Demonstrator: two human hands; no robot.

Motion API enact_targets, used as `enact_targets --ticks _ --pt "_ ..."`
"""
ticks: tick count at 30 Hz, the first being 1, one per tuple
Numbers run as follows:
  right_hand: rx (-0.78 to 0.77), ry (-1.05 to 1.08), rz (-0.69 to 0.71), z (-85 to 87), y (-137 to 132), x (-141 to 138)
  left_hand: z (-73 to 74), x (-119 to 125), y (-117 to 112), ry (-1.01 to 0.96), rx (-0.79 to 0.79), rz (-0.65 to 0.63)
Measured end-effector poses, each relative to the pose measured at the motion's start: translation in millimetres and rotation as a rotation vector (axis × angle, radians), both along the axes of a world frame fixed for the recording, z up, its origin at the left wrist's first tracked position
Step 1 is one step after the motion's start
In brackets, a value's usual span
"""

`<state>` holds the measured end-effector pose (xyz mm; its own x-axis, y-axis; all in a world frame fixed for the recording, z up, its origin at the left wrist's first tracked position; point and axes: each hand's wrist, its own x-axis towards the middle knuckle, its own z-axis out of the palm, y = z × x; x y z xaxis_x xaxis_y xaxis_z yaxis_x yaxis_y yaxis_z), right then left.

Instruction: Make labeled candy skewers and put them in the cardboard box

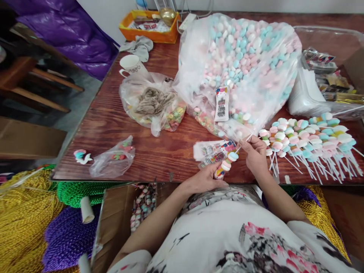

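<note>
My left hand [205,178] is closed around the lower end of a candy skewer [227,163] threaded with pastel round sweets. My right hand [254,153] pinches the thin white stick at the skewer's upper end, fingers pressed together. Both hands hover at the near edge of the wooden table [159,155]. Just behind them lie printed wrapper sleeves [212,151]. A large clear bag of pink, blue and white sweets [241,64] stands beyond the hands. A pile of finished skewers [309,142] lies to the right of my right hand.
A smaller plastic bag with a cloth on top [152,104], a white mug [131,65], an orange tray [150,26] and a little bag of candies [113,161] sit on the left. A stack of clear wrappers [305,93] is at right. A cardboard box with packed skewers [142,204] stands below the table edge.
</note>
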<state>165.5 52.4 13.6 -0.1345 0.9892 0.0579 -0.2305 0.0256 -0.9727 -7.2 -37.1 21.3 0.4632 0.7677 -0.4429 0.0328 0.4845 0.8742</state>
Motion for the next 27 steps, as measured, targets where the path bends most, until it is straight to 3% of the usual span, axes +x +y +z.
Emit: enact_targets --ticks 5,10,15,18,21,24,27 --pt "0.037 -0.104 -0.035 10.1 -3.8 -10.0 0.3 6.7 -1.4 0.028 0.004 0.013" --pt "0.089 -0.168 -0.095 16.4 -13.2 -16.0 0.3 4.3 1.1 -0.088 -0.155 0.115" --pt "0.142 -0.238 -0.178 17.4 -13.5 -6.4 -4.1 -5.9 -0.1 -0.102 -0.11 0.255" --pt "0.189 -0.295 -0.112 16.6 -13.5 -0.3 -6.4 -8.0 -2.0 -0.04 -0.041 0.259" --pt "0.208 -0.326 0.048 17.8 -10.9 2.9 -6.7 -8.8 -2.7 0.126 0.122 0.237" --pt "0.158 -0.252 0.215 20.4 -5.9 2.4 -4.5 -10.1 -2.6 0.342 0.277 0.197" --pt "0.113 -0.168 0.264 20.3 -3.3 0.0 -1.1 -11.2 -3.5 0.445 0.345 0.16"
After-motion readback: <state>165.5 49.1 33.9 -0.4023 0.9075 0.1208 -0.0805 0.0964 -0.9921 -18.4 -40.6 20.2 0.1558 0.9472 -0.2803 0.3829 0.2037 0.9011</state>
